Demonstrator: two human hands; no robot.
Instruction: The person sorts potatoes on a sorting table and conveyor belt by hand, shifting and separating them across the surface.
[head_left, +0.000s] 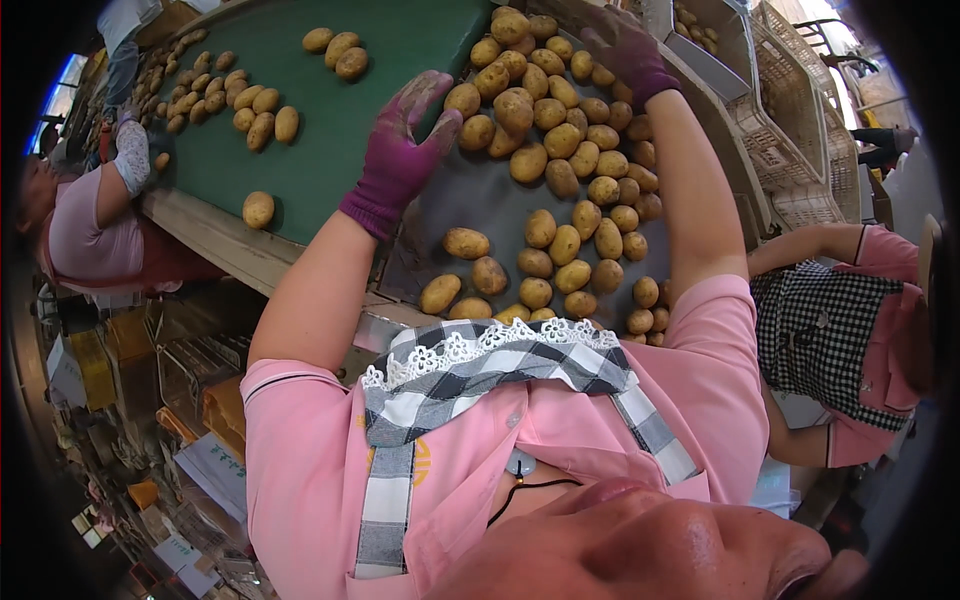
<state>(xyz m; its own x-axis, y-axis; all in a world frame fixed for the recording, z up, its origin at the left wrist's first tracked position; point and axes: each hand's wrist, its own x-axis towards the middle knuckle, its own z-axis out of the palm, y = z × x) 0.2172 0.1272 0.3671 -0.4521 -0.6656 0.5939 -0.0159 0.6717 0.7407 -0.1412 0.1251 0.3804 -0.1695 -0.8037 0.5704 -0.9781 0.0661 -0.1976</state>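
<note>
Many potatoes (550, 113) lie heaped on a dark metal sorting surface (450, 210) in front of me. My left hand (405, 142), in a dirt-stained purple knit glove, hovers with spread fingers at the heap's left side, over the edge of a green conveyor belt (330, 120). My right hand (626, 56), in a matching glove, is at the heap's far right with its fingers apart; nothing shows in its grasp. Three potatoes (342, 46) lie together on the belt, a single potato (259, 210) rests near its front edge, and a group of potatoes (217, 94) is farther left.
A metal rail (217, 236) borders the belt. Plastic crates (787, 120) and a bin of potatoes (705, 45) stand beyond the right rim. One co-worker (97, 225) is at the belt's left, another (832, 330) close on my right. Boxes (214, 472) stand at lower left.
</note>
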